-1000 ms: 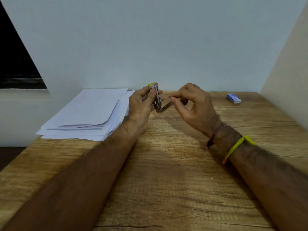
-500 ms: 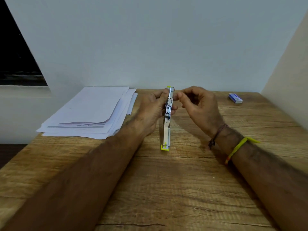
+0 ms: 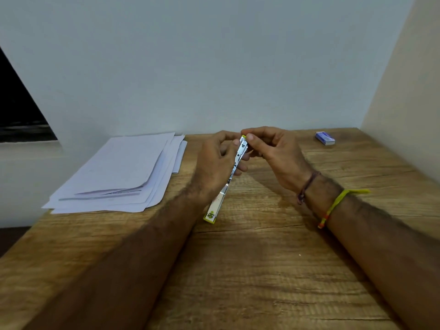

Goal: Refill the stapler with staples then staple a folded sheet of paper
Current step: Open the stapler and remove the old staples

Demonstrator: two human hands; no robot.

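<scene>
On the table (image 3: pixel 262 270) we find the stack of paper (image 3: pixel 123 172) at the far left and the staple box (image 3: pixel 325 138) at the far right (near the back edge). Between them, our left hand (image 3: pixel 214 167) and right hand (image 3: pixel 273 151) meet at the stapler (image 3: pixel 228 179), held above the tabletop.

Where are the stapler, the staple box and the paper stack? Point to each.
stapler (image 3: pixel 241 153), head view, metal upper body.
staple box (image 3: pixel 325 138), head view, top face.
paper stack (image 3: pixel 123 167), head view, top sheet.
</scene>
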